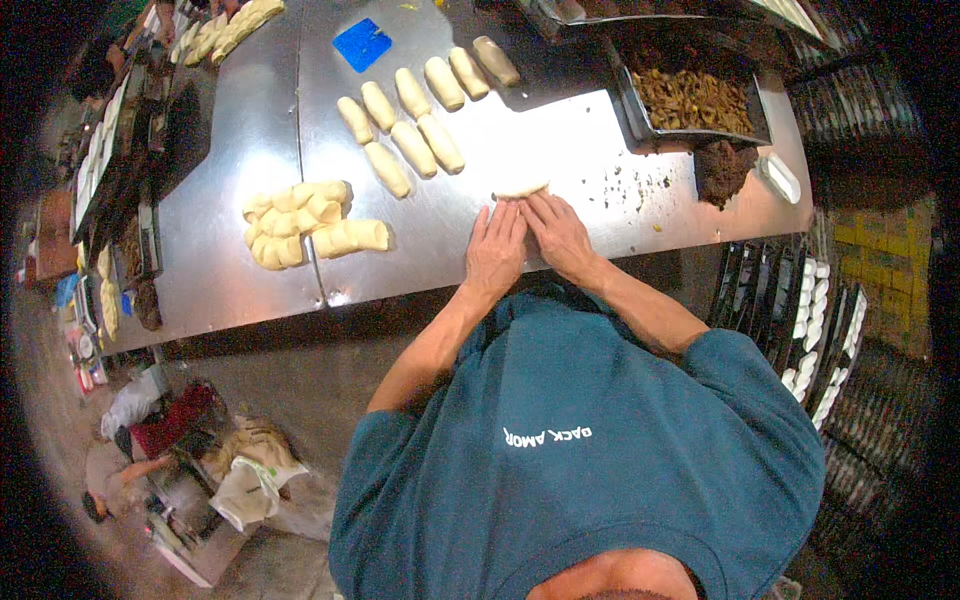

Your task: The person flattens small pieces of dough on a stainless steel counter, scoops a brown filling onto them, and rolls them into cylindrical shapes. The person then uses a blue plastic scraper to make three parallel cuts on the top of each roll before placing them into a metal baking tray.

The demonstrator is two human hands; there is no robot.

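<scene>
On the steel worktable, a pale piece of dough (523,190) lies under the fingertips of my left hand (498,247) and my right hand (557,230). Both hands are palm down, side by side, with fingers extended at its near edge; neither grips it. Beyond them to the left, several rolled dough pieces (412,148) lie in slanting rows. A pile of dough pieces (296,214) sits farther left, with a longer dough roll (351,237) beside it. The undersides of my fingers are hidden.
A metal tray of brown filling (694,101) stands at the right, near a dark crumbly mass (722,172) and a white scoop-like container (780,178). A blue plastic scraper (362,45) lies at the back of the steel worktable (420,266). Another person (124,469) is at lower left.
</scene>
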